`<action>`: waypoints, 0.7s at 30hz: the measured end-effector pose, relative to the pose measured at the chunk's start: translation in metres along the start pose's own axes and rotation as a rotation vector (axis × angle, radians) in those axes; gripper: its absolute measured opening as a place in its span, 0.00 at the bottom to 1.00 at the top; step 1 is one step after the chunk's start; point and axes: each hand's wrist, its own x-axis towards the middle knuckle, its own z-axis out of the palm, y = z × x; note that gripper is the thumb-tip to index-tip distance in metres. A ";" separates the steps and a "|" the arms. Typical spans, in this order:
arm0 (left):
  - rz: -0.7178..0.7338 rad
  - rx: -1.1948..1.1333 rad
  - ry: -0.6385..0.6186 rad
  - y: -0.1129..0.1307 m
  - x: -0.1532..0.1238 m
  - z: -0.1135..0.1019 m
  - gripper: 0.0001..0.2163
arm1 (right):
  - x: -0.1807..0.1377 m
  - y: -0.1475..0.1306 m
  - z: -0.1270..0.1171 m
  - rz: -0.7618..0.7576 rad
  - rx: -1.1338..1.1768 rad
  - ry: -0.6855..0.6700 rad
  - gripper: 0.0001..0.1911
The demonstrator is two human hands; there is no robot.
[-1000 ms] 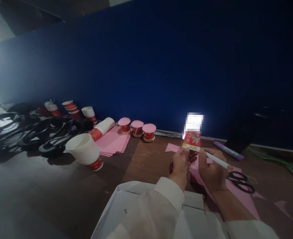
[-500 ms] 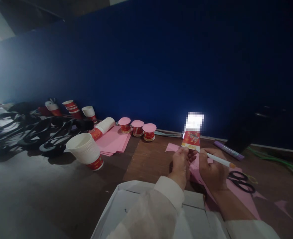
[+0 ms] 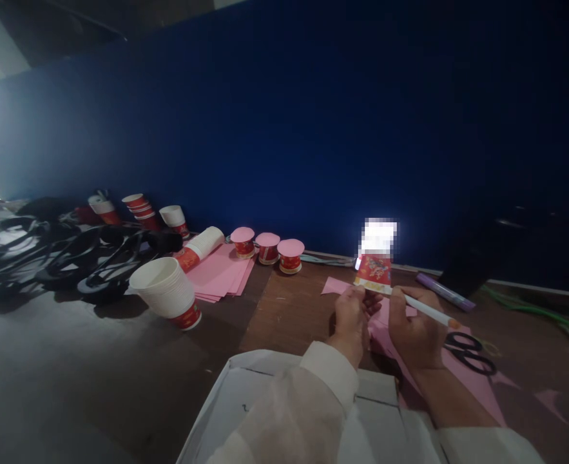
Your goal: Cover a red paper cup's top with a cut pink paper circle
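pinching near edge of red printed piece (image 3: 374, 269) with left hand (image 3: 349, 322), fingers curled and partly hidden. gripping white pen (image 3: 432, 312) in right hand (image 3: 417, 328), closed in a writing hold, tip end at near right corner of that piece; too small to tell if touching. to place the red piece: right of middle, far of the hands, just near of a bright pixelated patch at the blue partition (image 3: 265, 129).

for doing it well, judging from this: hold the near edge firm with the left, without squashing; press lightly, since likely thin cup paper and prone to buckle; rest the right hand for steadiness; hold left fingertips clear of the tip.

materials: red ground, busy print, yellowish band along near edge, tapered outline. also on brown wood-look worktop (image 3: 289, 303): matte pink paper (image 3: 472, 386) under and right of the hands, with jagged scraps; scissors (image 3: 472, 353) with black loop handles; smooth purple tube (image 3: 446, 292) far right; three squat red cups (image 3: 290, 263) with flat pink discs (image 3: 290, 247) overhanging the tops; nested white-and-red paper cups (image 3: 163, 287), tilted, to the left.
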 end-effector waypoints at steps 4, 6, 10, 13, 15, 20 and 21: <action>-0.007 -0.027 0.007 0.000 0.000 0.000 0.08 | 0.001 -0.002 -0.002 -0.013 0.008 -0.018 0.09; -0.008 -0.037 0.013 0.000 -0.001 0.000 0.08 | 0.003 -0.004 -0.002 -0.032 0.016 -0.023 0.09; -0.004 -0.043 -0.013 0.000 -0.001 0.001 0.06 | 0.004 -0.008 -0.003 -0.042 0.037 -0.032 0.10; -0.013 -0.037 -0.016 0.001 -0.001 0.001 0.05 | 0.004 -0.008 -0.003 -0.011 0.045 -0.032 0.09; -0.022 -0.045 -0.006 0.001 -0.001 0.001 0.04 | 0.003 -0.006 -0.003 0.016 0.038 -0.039 0.09; -0.028 -0.111 -0.004 0.001 0.000 -0.002 0.03 | 0.001 -0.005 -0.002 0.080 0.025 -0.080 0.13; -0.036 -0.125 -0.001 0.001 0.001 -0.003 0.03 | 0.001 -0.006 -0.003 0.105 0.030 -0.085 0.14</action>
